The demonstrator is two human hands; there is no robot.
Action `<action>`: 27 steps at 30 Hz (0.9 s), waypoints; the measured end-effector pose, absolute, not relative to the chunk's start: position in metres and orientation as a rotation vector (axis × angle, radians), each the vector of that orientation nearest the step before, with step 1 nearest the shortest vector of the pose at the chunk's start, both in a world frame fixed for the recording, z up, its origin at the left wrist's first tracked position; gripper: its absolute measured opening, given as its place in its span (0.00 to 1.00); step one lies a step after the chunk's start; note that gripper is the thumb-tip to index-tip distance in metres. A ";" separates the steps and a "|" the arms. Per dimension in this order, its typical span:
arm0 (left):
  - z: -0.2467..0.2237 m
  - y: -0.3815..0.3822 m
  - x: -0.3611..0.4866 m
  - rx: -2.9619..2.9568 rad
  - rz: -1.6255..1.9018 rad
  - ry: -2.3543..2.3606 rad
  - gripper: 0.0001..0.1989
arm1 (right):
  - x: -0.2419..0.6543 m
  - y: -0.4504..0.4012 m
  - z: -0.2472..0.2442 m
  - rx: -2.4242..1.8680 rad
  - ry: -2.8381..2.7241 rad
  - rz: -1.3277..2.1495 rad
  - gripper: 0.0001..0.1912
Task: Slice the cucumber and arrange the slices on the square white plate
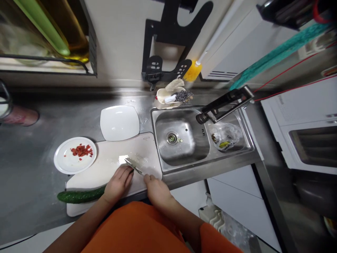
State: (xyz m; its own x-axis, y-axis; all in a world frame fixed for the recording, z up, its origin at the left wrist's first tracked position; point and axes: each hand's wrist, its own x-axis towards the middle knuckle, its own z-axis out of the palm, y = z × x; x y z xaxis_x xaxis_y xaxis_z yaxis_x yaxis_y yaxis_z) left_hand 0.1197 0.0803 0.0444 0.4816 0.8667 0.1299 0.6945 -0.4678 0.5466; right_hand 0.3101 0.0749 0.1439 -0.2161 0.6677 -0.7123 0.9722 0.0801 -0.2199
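Note:
My left hand (118, 183) is closed over one end of a long green cucumber (81, 195). The other end of the cucumber reaches out to the left, past the edge of a white cutting board (105, 158). In my right hand (157, 190) is a knife (133, 166), gripped by its handle, its blade pointing up and left beside my left fingertips. Those fingers hide the spot where blade and cucumber may meet. Chopped red pieces (81, 150) lie on a white plate (61, 156) overlapping the board's left side. A white square bowl (119, 123) stands behind the board.
To the right is a steel sink (181, 154) with green slices near its drain. A black faucet (219, 105) reaches over it, and a plastic bag (228, 135) lies in the smaller basin. Behind stands a brush holder (163, 98). A pink canister (25, 116) is far left.

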 end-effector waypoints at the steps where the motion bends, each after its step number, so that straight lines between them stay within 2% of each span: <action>1: 0.045 0.080 0.120 2.311 0.554 1.296 0.13 | 0.308 0.076 0.140 1.617 1.950 -0.932 0.16; 10: 0.049 0.081 0.122 2.301 0.539 1.314 0.12 | 0.299 0.078 0.118 1.659 2.017 -0.918 0.15; 20: 0.046 0.080 0.122 2.294 0.560 1.337 0.13 | 0.329 0.075 0.140 1.758 1.856 -0.894 0.16; 27: 0.045 0.080 0.122 2.299 0.571 1.354 0.12 | 0.322 0.062 0.155 1.679 1.907 -0.932 0.16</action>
